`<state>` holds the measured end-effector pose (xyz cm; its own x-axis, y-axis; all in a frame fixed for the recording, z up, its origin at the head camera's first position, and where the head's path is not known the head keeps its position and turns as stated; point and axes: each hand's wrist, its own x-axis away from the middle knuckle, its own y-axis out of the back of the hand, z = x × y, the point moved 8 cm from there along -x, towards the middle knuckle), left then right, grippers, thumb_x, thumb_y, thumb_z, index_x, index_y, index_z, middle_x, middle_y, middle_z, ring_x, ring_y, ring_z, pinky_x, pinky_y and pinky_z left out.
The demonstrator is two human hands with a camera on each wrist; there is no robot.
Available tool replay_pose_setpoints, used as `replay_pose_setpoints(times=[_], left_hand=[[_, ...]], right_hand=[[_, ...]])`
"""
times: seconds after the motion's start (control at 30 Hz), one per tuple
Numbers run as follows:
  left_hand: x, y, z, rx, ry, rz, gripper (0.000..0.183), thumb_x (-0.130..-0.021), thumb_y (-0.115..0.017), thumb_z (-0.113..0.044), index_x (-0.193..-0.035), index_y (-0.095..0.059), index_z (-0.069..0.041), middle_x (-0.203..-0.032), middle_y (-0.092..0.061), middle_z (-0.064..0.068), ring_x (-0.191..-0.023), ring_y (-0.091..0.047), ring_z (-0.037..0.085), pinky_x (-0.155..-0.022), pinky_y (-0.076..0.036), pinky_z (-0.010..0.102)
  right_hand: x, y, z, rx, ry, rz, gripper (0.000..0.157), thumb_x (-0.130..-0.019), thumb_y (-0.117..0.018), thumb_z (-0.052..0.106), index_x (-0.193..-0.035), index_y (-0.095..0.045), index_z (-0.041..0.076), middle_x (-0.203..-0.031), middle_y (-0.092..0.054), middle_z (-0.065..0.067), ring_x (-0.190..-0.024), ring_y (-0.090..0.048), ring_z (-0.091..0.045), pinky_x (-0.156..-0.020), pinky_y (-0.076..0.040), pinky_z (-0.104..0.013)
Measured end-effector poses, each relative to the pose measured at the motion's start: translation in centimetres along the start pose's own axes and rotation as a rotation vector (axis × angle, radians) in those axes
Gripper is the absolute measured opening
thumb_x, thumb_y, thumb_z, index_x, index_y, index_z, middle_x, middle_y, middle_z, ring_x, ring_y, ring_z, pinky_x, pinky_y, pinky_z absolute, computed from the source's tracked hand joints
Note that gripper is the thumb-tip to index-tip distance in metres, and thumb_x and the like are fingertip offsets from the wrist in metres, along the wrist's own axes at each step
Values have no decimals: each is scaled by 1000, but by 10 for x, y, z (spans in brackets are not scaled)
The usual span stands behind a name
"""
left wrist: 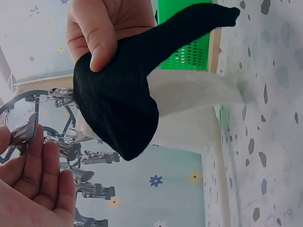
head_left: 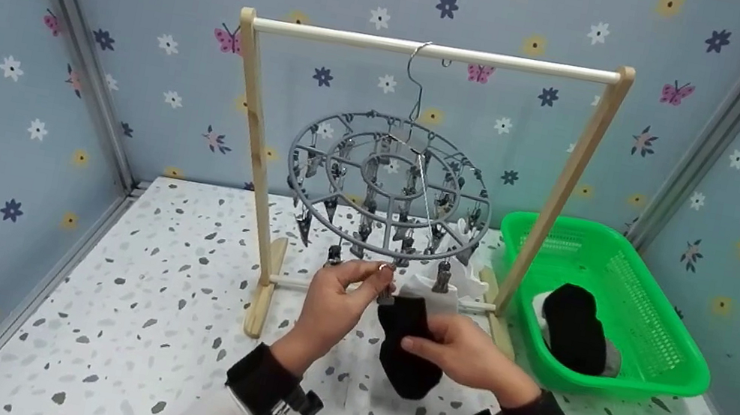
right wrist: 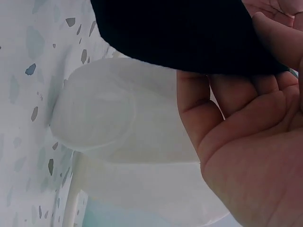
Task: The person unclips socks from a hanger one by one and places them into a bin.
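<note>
A black sock [head_left: 409,351] hangs from my right hand [head_left: 466,354], its cloth pinched between thumb and fingers. In the left wrist view the sock [left wrist: 118,90] droops at both ends below the thumb. My left hand [head_left: 342,301] pinches a grey metal clip [left wrist: 26,132] at the near rim of the round hanger [head_left: 387,220]. The sock's upper edge is close to that clip. Just behind the sock, a white sock [head_left: 432,294] hangs from another clip [head_left: 443,278]; in the right wrist view white cloth [right wrist: 104,104] shows beyond my fingers.
The hanger hooks onto a wooden rack's white top rail [head_left: 339,37], with several clips dangling beneath. Right of the rack stands a green basket [head_left: 680,369] with a black sock [head_left: 573,327] lying over paler ones. Flowered panels enclose the speckled table [head_left: 157,292].
</note>
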<state>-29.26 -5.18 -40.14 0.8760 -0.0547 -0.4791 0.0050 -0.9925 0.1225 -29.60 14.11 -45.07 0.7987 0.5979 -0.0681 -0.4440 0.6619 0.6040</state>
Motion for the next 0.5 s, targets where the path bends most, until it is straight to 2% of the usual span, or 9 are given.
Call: replay_pose_setpoints(times=[0.1,0.23,0.33,0.43,0.5], left_hand=[[-1,1,0,-25,35,53,27,-106,-79,-26,-124,-85,-7,-107,-84,2,-106,-78,21,-96,-60,33],[-3,3,0,-35,122,176,45,-103,-83,-33,-137,-78,-5,-124,-82,6,-112,-76,24,-89,-63,33],[-4,6,-1,-53,184,267,51,-100,-86,-36,-139,-77,-4,-131,-80,9,-112,-77,26,-87,-65,36],[-2,8,-9,-124,206,365,54,-100,-86,-39,-139,-76,-3,-132,-79,10,-110,-78,25,-93,-65,39],[0,9,-17,-203,178,417,52,-101,-84,-42,-137,-78,-4,-128,-81,8,-107,-79,22,-95,-65,39]], right_hand=[[1,2,0,1,-6,-6,22,-108,-76,27,-96,-80,9,-83,-79,2,-72,-74,-14,-67,-60,-28],[3,6,1,15,-15,-12,22,-107,-77,29,-97,-80,9,-83,-79,2,-72,-76,-15,-68,-62,-29],[4,10,3,33,-13,-25,24,-107,-77,31,-96,-80,10,-82,-79,4,-72,-75,-15,-66,-61,-29],[6,14,5,47,-10,-37,24,-107,-77,32,-96,-80,11,-82,-78,4,-72,-75,-14,-66,-60,-29],[6,17,5,55,-8,-41,24,-107,-77,32,-96,-80,11,-82,-78,5,-72,-75,-14,-66,-60,-29]])
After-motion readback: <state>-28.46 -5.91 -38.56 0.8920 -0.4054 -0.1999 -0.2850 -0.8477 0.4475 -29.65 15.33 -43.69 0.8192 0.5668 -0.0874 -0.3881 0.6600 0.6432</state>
